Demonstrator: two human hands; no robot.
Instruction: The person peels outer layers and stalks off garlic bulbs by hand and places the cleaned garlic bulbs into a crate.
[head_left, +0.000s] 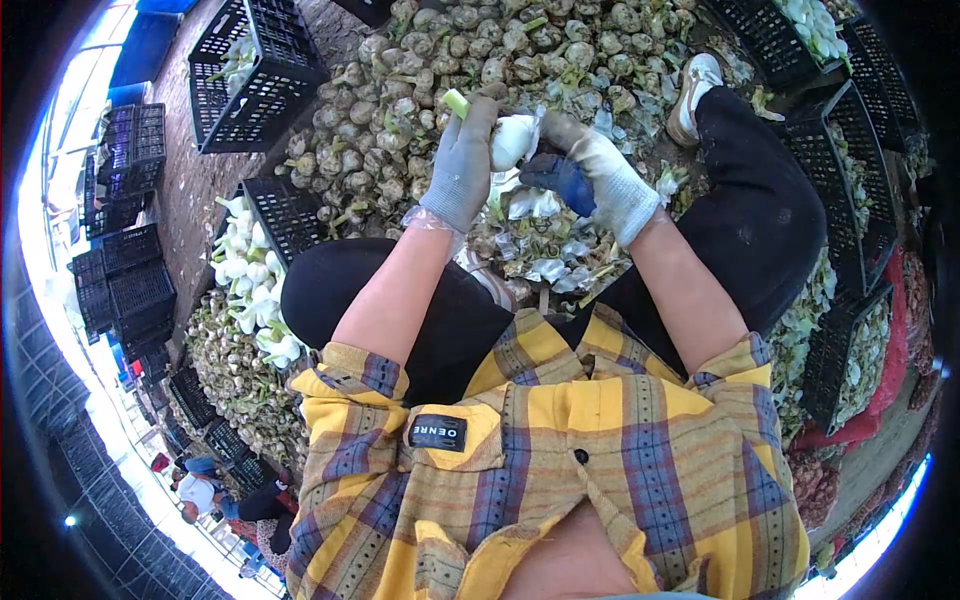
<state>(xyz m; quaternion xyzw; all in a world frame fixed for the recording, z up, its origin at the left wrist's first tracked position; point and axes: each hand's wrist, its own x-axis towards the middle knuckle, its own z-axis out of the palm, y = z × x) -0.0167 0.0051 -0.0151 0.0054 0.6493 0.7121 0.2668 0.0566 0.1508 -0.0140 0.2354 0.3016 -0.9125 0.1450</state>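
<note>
Grey-gloved, my left hand (pixel 463 165) is closed around a white garlic bulb (pixel 514 142). Its cut green stem (pixel 456 103) pokes out above the fingers. My right hand (pixel 607 178), in a white glove with soiled fingers, is curled just right of the bulb, its fingertips at a loose flap of skin. Under that palm a dark blue object (pixel 560 182) sticks out towards the left hand; its kind is partly hidden. Peeled garlic skins (pixel 545 240) lie on the ground below both hands.
A large heap of unpeeled garlic (pixel 400 130) spreads ahead. At left, white peeled bulbs (pixel 245 265) lie by a black crate (pixel 285 215); another crate (pixel 255 75) stands farther off. More crates (pixel 840 180) line the right side. Other people (pixel 205 490) are at lower left.
</note>
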